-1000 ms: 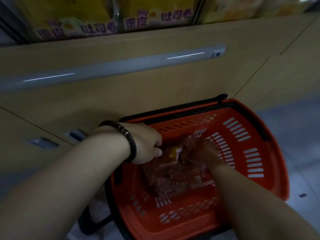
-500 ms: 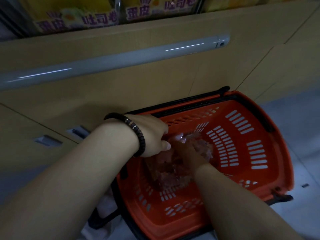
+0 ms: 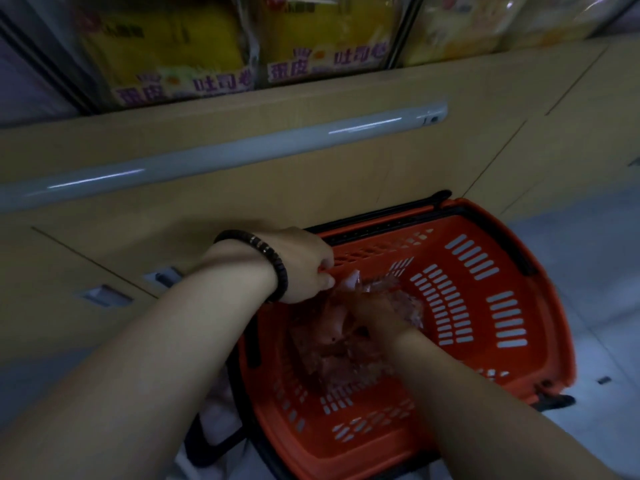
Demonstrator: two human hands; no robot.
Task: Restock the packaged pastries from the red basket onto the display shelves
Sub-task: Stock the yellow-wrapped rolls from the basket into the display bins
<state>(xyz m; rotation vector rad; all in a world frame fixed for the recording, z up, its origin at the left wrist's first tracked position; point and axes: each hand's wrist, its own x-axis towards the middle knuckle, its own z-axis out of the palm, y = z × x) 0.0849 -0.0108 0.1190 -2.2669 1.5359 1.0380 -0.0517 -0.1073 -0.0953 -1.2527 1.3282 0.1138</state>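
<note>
Beneath yellow shelf packs (image 3: 180, 53) printed 吐司卷, both hands reach into the red basket (image 3: 485, 306): left hand (image 3: 304, 268) and right hand (image 3: 377, 313) clutching the clear-wrapped pastries (image 3: 332, 341) inside.

the scene is dim. a tan wooden cabinet front (image 3: 346, 174) fills the middle, crossed by thin panel seams. a pale tube-shaped light strip (image 3: 221, 157) runs slantwise along it. two recessed metal pulls (image 3: 104, 296) sit in the lower left panel. pale grey floor (image 3: 595, 271) shows at the right.
</note>
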